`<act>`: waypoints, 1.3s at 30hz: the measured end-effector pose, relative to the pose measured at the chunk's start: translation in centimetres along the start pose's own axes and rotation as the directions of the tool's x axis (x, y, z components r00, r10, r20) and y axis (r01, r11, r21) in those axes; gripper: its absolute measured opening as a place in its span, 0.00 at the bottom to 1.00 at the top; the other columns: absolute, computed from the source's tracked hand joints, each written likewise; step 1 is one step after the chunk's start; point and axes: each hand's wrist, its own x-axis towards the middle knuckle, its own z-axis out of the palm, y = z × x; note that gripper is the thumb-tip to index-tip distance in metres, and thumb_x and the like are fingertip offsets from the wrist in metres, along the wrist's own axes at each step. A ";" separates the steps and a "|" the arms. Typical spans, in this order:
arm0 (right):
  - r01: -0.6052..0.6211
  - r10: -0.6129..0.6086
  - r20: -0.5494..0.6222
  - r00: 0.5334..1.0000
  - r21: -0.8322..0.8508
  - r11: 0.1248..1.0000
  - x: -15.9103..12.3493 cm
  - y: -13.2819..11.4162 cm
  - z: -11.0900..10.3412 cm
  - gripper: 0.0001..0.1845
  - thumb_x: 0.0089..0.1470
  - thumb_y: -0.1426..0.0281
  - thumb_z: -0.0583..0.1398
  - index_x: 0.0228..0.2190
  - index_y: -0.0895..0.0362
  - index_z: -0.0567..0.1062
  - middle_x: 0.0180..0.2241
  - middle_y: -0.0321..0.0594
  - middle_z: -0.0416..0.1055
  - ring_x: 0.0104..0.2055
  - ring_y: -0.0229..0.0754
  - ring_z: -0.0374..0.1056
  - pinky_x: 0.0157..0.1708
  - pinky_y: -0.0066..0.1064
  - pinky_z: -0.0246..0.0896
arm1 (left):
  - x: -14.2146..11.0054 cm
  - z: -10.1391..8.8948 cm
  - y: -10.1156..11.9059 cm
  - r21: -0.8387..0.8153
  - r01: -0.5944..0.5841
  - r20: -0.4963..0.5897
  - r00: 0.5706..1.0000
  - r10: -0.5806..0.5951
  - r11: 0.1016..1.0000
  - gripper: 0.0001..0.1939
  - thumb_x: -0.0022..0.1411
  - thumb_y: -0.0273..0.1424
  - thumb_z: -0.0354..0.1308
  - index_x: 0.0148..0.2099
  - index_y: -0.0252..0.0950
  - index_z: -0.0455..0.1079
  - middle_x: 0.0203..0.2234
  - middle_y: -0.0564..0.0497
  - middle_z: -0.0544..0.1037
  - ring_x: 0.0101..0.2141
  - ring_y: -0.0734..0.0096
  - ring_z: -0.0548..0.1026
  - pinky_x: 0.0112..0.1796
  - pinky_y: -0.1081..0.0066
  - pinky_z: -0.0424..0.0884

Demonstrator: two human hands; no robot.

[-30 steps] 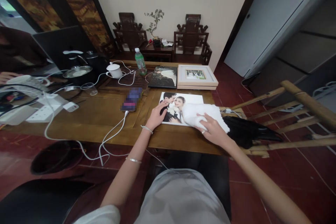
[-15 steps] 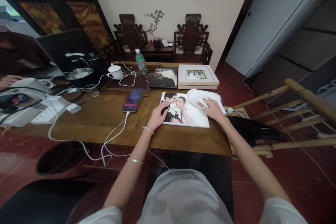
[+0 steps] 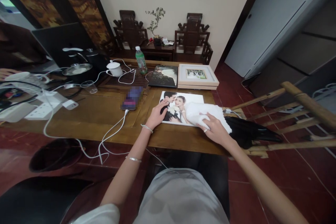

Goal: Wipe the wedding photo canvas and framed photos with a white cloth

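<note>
A flat photo panel (image 3: 173,113) with a wedding picture lies on the wooden table. My left hand (image 3: 157,113) rests on its left edge, fingers stretched out. A fluffy white cloth (image 3: 210,112) covers the panel's lower right part and hangs past its right side. My right hand (image 3: 214,129) is closed on the cloth, pressing it at the panel's near right corner. Behind the panel lie a darker photo album (image 3: 164,76) and a white framed picture (image 3: 198,75) on top of a box.
A phone (image 3: 132,98) on a charging cable lies left of the panel. Farther left are a power strip (image 3: 46,106), a lidded white cup (image 3: 114,68), a green bottle (image 3: 141,61) and a laptop (image 3: 63,43). Another person's hand (image 3: 5,73) shows at far left. A bamboo chair (image 3: 286,112) stands right.
My right hand has drawn the cloth toward me, from the panel's upper right to its lower right corner. My left hand has stayed on the left edge.
</note>
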 end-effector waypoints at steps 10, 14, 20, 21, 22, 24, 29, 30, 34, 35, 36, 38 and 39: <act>-0.122 0.122 -0.063 0.990 0.004 0.992 4.3 4.4 1.6 0.17 0.60 0.60 0.53 0.28 0.56 0.75 0.30 0.46 0.71 0.36 0.50 0.68 0.40 0.37 0.61 | 0.0 -0.1 0.0 0.009 0.002 0.005 1.000 -0.003 1.000 0.15 0.64 0.30 0.50 0.51 0.35 0.71 0.55 0.43 0.71 0.58 0.63 0.65 0.60 0.58 0.60; -0.174 0.173 -0.137 0.975 0.003 0.985 6.1 6.4 2.5 0.17 0.60 0.60 0.53 0.29 0.57 0.75 0.30 0.45 0.70 0.33 0.48 0.67 0.36 0.35 0.61 | 0.0 -0.1 0.0 0.008 0.002 0.003 1.000 -0.002 1.000 0.15 0.64 0.30 0.50 0.51 0.36 0.71 0.56 0.45 0.70 0.59 0.64 0.65 0.60 0.59 0.60; -0.167 0.162 -0.209 0.964 -0.007 0.986 5.7 6.1 3.6 0.14 0.59 0.64 0.53 0.32 0.57 0.75 0.34 0.49 0.71 0.39 0.53 0.67 0.41 0.41 0.63 | 0.0 -0.1 0.0 0.005 0.001 0.000 1.000 -0.001 1.000 0.15 0.65 0.30 0.49 0.51 0.36 0.71 0.56 0.44 0.71 0.59 0.64 0.65 0.60 0.59 0.60; -0.154 0.148 -0.211 0.966 -0.008 0.988 5.3 5.6 3.6 0.13 0.59 0.65 0.53 0.33 0.57 0.76 0.35 0.49 0.72 0.41 0.53 0.67 0.43 0.43 0.63 | 0.0 -0.1 -0.1 0.003 -0.001 -0.001 1.000 0.001 1.000 0.15 0.65 0.30 0.49 0.51 0.35 0.71 0.56 0.44 0.70 0.59 0.64 0.65 0.60 0.59 0.59; -0.137 0.132 -0.209 0.969 -0.010 0.990 4.7 5.0 3.5 0.12 0.59 0.66 0.54 0.34 0.57 0.76 0.37 0.50 0.72 0.43 0.54 0.67 0.44 0.44 0.63 | 0.0 -0.1 -0.1 0.001 -0.003 -0.001 1.000 0.003 1.000 0.15 0.65 0.30 0.50 0.51 0.35 0.71 0.56 0.44 0.70 0.59 0.64 0.65 0.60 0.59 0.60; -0.100 0.095 -0.200 0.975 -0.013 0.995 3.4 3.7 3.3 0.11 0.58 0.67 0.54 0.35 0.57 0.75 0.42 0.52 0.72 0.47 0.55 0.67 0.48 0.47 0.62 | 0.0 0.0 -0.2 -0.001 -0.003 -0.002 1.000 0.003 1.000 0.15 0.64 0.29 0.50 0.51 0.35 0.71 0.56 0.44 0.70 0.58 0.63 0.65 0.60 0.59 0.60; -0.009 0.006 -0.165 0.986 -0.020 1.000 0.2 0.7 2.5 0.09 0.57 0.71 0.55 0.35 0.58 0.75 0.47 0.55 0.71 0.54 0.55 0.63 0.56 0.52 0.55 | 0.0 0.0 -0.4 0.000 -0.003 -0.002 1.000 0.003 1.000 0.15 0.64 0.30 0.50 0.51 0.34 0.71 0.55 0.43 0.71 0.59 0.62 0.65 0.60 0.58 0.60; 0.014 -0.016 -0.155 0.988 -0.018 1.000 -0.1 0.4 2.3 0.09 0.57 0.72 0.55 0.35 0.58 0.75 0.47 0.54 0.71 0.55 0.55 0.63 0.57 0.53 0.54 | 0.0 0.0 -0.4 0.001 -0.004 0.000 1.000 0.004 1.000 0.15 0.64 0.30 0.50 0.51 0.34 0.71 0.55 0.43 0.71 0.59 0.62 0.65 0.60 0.58 0.60; 0.041 -0.041 -0.149 0.988 -0.001 0.999 0.0 0.4 1.9 0.09 0.58 0.70 0.55 0.33 0.57 0.75 0.46 0.54 0.72 0.54 0.54 0.65 0.55 0.50 0.58 | 0.0 0.0 -0.4 0.001 -0.007 -0.004 1.000 0.007 1.000 0.16 0.65 0.30 0.50 0.52 0.35 0.71 0.55 0.44 0.71 0.58 0.63 0.65 0.60 0.58 0.60; 0.033 -0.032 -0.155 0.987 0.003 0.999 0.3 0.7 1.8 0.09 0.58 0.69 0.55 0.33 0.57 0.75 0.47 0.54 0.72 0.53 0.54 0.65 0.54 0.49 0.59 | 0.0 0.0 -0.4 -0.001 -0.009 -0.005 1.000 0.009 1.000 0.16 0.65 0.30 0.50 0.52 0.35 0.71 0.55 0.44 0.71 0.58 0.63 0.65 0.60 0.58 0.60; 0.025 -0.024 -0.162 0.987 0.006 1.000 0.7 1.1 1.8 0.10 0.59 0.68 0.55 0.32 0.57 0.75 0.47 0.54 0.71 0.52 0.54 0.66 0.54 0.48 0.60 | 0.0 0.0 -0.4 -0.003 -0.011 -0.006 1.000 0.011 1.000 0.16 0.65 0.30 0.50 0.52 0.35 0.71 0.55 0.44 0.71 0.58 0.63 0.65 0.60 0.59 0.60; 0.013 -0.011 -0.170 0.985 0.009 1.000 1.6 2.0 1.9 0.12 0.59 0.65 0.55 0.31 0.57 0.76 0.46 0.53 0.72 0.50 0.54 0.67 0.51 0.46 0.62 | 0.0 0.0 -0.4 -0.005 -0.011 -0.007 1.000 0.011 1.000 0.16 0.65 0.30 0.50 0.52 0.35 0.71 0.56 0.44 0.70 0.58 0.63 0.65 0.59 0.59 0.60; 0.005 -0.003 -0.174 0.985 0.009 1.000 2.0 2.5 1.9 0.12 0.59 0.65 0.55 0.30 0.57 0.76 0.44 0.53 0.73 0.48 0.54 0.67 0.49 0.45 0.64 | 0.0 0.0 -0.4 -0.004 -0.011 -0.007 1.000 0.011 1.000 0.16 0.64 0.30 0.50 0.52 0.35 0.71 0.56 0.44 0.70 0.58 0.63 0.65 0.59 0.59 0.60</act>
